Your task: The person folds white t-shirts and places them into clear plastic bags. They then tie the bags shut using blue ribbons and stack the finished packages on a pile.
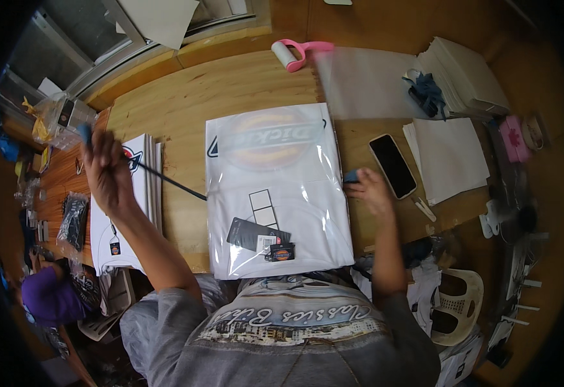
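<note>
A folded white T-shirt in a clear plastic bag (275,193) lies flat in front of me, with a dark hang tag (251,235) and a small black label (282,251) near its front edge. My left hand (109,171) is raised to the left, fingers closed on a dark blue cloth strip (172,184). From there the strip stretches taut to the bag's left edge, where it goes out of sight. My right hand (371,191) pinches a blue cloth end (351,176) at the bag's right edge. Whether both ends are one strip is hidden.
More folded white shirts (146,213) are stacked left. A phone (393,166), paper sheets (449,161) and a white stack topped by blue cloth strips (427,93) are at right. A pink lint roller (291,55) lies at the back. Someone in purple (43,297) is at lower left.
</note>
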Demonstrator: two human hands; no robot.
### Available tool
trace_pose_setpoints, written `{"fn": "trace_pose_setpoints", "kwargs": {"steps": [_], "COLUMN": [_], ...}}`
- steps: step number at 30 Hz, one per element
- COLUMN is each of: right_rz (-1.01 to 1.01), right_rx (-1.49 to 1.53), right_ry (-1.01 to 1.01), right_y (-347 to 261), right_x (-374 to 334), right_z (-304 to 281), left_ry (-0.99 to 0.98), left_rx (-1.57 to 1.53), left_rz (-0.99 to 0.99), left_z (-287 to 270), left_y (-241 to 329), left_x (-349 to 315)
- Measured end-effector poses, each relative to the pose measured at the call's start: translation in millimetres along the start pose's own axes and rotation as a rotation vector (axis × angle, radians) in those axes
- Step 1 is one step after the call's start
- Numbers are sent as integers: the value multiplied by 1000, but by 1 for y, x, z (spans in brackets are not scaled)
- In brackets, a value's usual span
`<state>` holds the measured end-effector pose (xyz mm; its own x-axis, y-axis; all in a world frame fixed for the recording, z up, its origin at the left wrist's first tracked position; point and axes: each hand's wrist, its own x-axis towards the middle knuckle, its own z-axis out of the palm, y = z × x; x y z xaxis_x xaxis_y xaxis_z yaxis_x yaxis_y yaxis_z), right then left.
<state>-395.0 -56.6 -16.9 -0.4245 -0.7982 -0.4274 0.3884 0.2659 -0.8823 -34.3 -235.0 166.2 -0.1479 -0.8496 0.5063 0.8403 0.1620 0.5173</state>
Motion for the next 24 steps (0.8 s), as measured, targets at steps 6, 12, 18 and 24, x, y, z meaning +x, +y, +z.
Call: {"fn": "trace_pose_setpoints", "kwargs": {"steps": [6, 12, 18, 24], "right_rz": [-270, -228, -572, -448], "right_rx": [-357, -350, -390, -439], "right_ry": [82, 99, -133, -142], "right_y": [33, 25, -18, 3], "right_x": [-8, -37, -57, -24], "right_z": [37, -5, -2, -19], "left_ry": [-635, -810, -1089, -1042], "left_rx": [529, 932, 979, 889], "left_rz": [-902, -712, -379, -476], "left_z": [103, 73, 56, 56], "left_y": [-167, -253, -261, -263], "left_x": [-50, -132, -140, -135]}}
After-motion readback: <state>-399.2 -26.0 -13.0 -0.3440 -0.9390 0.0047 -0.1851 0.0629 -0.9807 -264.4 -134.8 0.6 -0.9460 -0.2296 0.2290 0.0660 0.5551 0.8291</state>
